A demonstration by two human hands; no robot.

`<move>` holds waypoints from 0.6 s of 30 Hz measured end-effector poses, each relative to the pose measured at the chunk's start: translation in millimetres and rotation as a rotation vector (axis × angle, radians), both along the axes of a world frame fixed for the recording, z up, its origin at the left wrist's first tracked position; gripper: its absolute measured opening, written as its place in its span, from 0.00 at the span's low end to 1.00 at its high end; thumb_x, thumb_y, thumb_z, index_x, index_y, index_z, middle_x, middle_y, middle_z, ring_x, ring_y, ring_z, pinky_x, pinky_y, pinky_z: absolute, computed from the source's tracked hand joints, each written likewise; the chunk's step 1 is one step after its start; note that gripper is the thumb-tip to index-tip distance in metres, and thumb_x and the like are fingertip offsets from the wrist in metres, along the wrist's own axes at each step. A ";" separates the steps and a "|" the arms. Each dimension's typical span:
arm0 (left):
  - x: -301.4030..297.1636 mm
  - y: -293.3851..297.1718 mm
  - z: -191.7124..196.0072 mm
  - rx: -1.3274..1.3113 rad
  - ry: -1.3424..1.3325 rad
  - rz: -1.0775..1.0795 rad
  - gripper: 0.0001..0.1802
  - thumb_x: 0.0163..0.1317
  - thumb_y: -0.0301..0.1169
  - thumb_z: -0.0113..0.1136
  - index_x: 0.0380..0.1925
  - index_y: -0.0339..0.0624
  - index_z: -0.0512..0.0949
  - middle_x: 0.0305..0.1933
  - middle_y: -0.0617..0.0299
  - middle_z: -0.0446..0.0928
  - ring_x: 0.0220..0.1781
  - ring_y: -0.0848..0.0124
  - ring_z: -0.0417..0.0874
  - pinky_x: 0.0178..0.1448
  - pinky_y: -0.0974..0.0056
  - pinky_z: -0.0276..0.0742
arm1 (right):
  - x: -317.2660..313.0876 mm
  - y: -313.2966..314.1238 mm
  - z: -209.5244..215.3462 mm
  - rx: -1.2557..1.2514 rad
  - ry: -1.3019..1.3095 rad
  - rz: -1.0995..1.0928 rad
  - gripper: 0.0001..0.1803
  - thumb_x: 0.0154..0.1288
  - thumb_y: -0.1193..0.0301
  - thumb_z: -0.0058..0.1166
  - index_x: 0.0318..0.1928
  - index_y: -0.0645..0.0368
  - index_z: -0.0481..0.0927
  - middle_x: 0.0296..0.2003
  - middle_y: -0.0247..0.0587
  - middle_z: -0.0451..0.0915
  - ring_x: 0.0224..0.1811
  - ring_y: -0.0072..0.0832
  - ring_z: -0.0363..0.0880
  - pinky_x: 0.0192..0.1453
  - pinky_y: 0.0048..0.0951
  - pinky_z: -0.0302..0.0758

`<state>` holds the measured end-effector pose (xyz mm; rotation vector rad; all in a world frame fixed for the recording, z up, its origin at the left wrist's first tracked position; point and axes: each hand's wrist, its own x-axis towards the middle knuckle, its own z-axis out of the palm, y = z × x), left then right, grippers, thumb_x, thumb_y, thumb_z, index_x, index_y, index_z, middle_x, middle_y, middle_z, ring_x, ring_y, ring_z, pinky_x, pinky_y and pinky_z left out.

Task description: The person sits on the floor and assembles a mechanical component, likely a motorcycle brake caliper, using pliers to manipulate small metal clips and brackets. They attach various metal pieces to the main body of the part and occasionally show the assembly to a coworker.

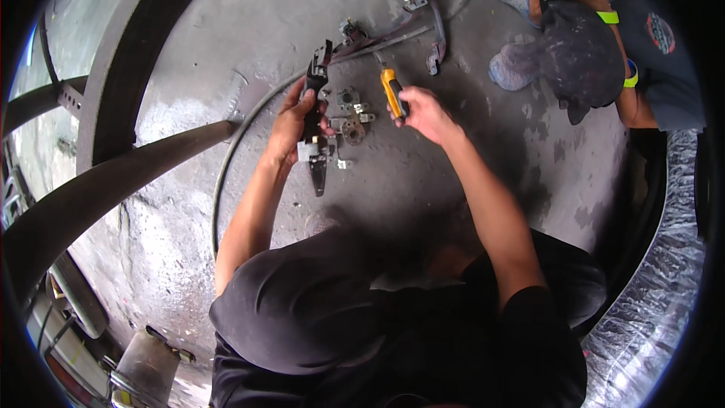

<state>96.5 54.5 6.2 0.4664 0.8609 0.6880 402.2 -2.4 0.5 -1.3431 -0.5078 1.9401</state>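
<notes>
My left hand (291, 125) is wrapped round a long black part (316, 87) that looks like a door handle bracket, with pale metal and grey fittings along it. It is held roughly upright in the picture, above the floor. To its right, my right hand (424, 115) grips a yellow and black screwdriver (390, 91) by the handle. The shaft points away from me, and the tool is apart from the black part. Small metal hinge-like pieces (353, 130) lie on the floor between my hands. Dark reddish handle-shaped parts (436, 34) lie farther off.
A grey hose (226, 162) curves over the concrete floor (249, 0). Dark curved beams (128, 162) rise at the left. Another person (581, 57) in a dark cap crouches at far right, hands on a dark reddish part. Shiny plastic sheeting (649, 279) hangs at near right.
</notes>
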 end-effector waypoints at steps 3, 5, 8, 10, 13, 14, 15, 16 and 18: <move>-17.4 -5.8 -4.0 0.011 0.030 0.039 0.30 0.80 0.35 0.53 0.78 0.51 0.59 0.36 0.59 0.76 0.25 0.70 0.79 0.30 0.61 0.85 | -31.4 -18.6 39.5 0.171 0.253 0.011 0.28 0.66 0.65 0.55 0.64 0.64 0.71 0.41 0.47 0.83 0.42 0.34 0.84 0.45 0.33 0.80; -26.0 -5.4 -0.7 0.020 0.065 0.035 0.30 0.80 0.36 0.53 0.78 0.51 0.59 0.36 0.59 0.76 0.25 0.71 0.78 0.29 0.62 0.83 | -54.6 -22.3 47.4 0.141 0.293 0.117 0.27 0.66 0.65 0.57 0.63 0.64 0.71 0.41 0.47 0.83 0.40 0.32 0.84 0.44 0.33 0.80; -31.5 -2.0 8.8 0.051 0.140 0.053 0.30 0.81 0.39 0.54 0.78 0.49 0.61 0.34 0.61 0.75 0.25 0.73 0.77 0.29 0.64 0.79 | -92.7 -23.3 58.5 0.105 0.117 0.281 0.24 0.67 0.66 0.60 0.60 0.62 0.71 0.39 0.44 0.84 0.34 0.28 0.83 0.41 0.32 0.79; -38.4 2.6 12.5 0.126 0.128 0.002 0.28 0.81 0.41 0.54 0.76 0.49 0.64 0.34 0.63 0.74 0.25 0.74 0.76 0.29 0.66 0.79 | -102.3 -18.3 74.9 0.154 0.132 0.320 0.21 0.68 0.67 0.64 0.56 0.59 0.71 0.38 0.43 0.83 0.36 0.25 0.83 0.37 0.30 0.80; -36.7 2.3 21.0 0.200 0.170 -0.002 0.24 0.81 0.43 0.53 0.71 0.49 0.67 0.34 0.63 0.74 0.24 0.75 0.76 0.28 0.68 0.78 | -86.1 -11.7 99.9 0.084 0.040 0.376 0.27 0.69 0.68 0.61 0.64 0.60 0.68 0.40 0.43 0.83 0.36 0.27 0.84 0.34 0.29 0.80; -38.5 2.7 23.7 0.211 0.173 0.003 0.24 0.81 0.43 0.53 0.71 0.48 0.68 0.34 0.64 0.74 0.24 0.75 0.76 0.29 0.68 0.78 | -80.7 -9.9 110.0 0.039 0.022 0.393 0.28 0.69 0.69 0.60 0.66 0.60 0.67 0.40 0.43 0.83 0.37 0.27 0.84 0.34 0.30 0.80; -38.4 2.4 25.1 0.219 0.171 0.004 0.23 0.81 0.42 0.53 0.70 0.48 0.68 0.34 0.64 0.74 0.24 0.75 0.76 0.29 0.68 0.78 | -76.5 -10.0 115.2 0.038 0.050 0.399 0.29 0.68 0.70 0.59 0.67 0.60 0.67 0.43 0.45 0.82 0.39 0.28 0.84 0.37 0.32 0.82; -37.8 3.1 26.7 0.226 0.169 0.007 0.23 0.81 0.42 0.53 0.70 0.48 0.68 0.34 0.64 0.74 0.24 0.75 0.76 0.29 0.69 0.78 | -72.7 -10.0 119.8 0.037 0.078 0.405 0.30 0.67 0.72 0.57 0.68 0.59 0.66 0.46 0.46 0.82 0.41 0.29 0.84 0.40 0.35 0.83; -36.6 5.9 31.8 0.232 0.169 0.010 0.24 0.81 0.42 0.54 0.71 0.48 0.68 0.34 0.64 0.74 0.25 0.75 0.76 0.29 0.69 0.78 | -67.7 -10.8 125.1 0.032 0.137 0.414 0.32 0.65 0.75 0.53 0.70 0.59 0.64 0.52 0.50 0.80 0.46 0.32 0.83 0.45 0.40 0.86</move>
